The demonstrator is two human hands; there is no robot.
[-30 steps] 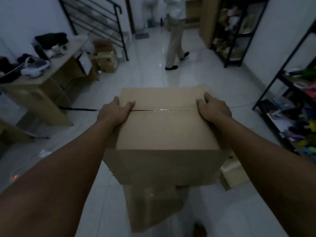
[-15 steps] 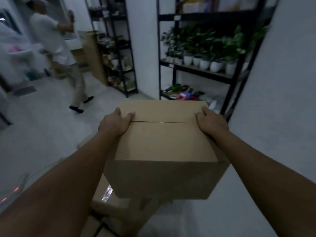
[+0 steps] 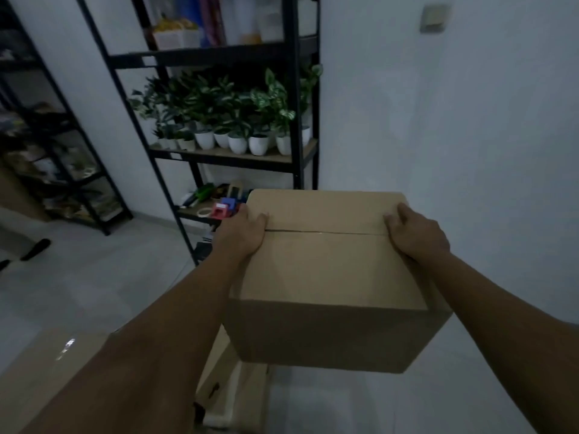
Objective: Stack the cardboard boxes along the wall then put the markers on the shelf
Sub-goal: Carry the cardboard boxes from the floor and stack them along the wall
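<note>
A large brown cardboard box [image 3: 332,277] is held up in the air, in the middle of the view, in front of a plain white wall [image 3: 454,120]. Its top flaps are closed, and a thin seam with a shiny strip of tape runs across the top from left to right. The near side of the box is darker, in shadow. The left hand [image 3: 242,234] grips the left top edge, with the thumb lying on the top and the other fingers curled down the side. The right hand [image 3: 416,234] grips the right top edge in the same way.

Below the held box, on the pale tiled floor [image 3: 78,286], more brown cardboard boxes [image 3: 228,383] lie near the person, partly hidden by the left arm.

At the far left of the box stands a tall black metal shelf [image 3: 294,89]. Its middle board carries a row of green leafy plants in small white pots [image 3: 238,142]. On the lower board lie a red and blue tape dispenser [image 3: 224,208], a roll of pale tape [image 3: 203,211] and some green things that I cannot identify. The top board holds blurred packages.
</note>
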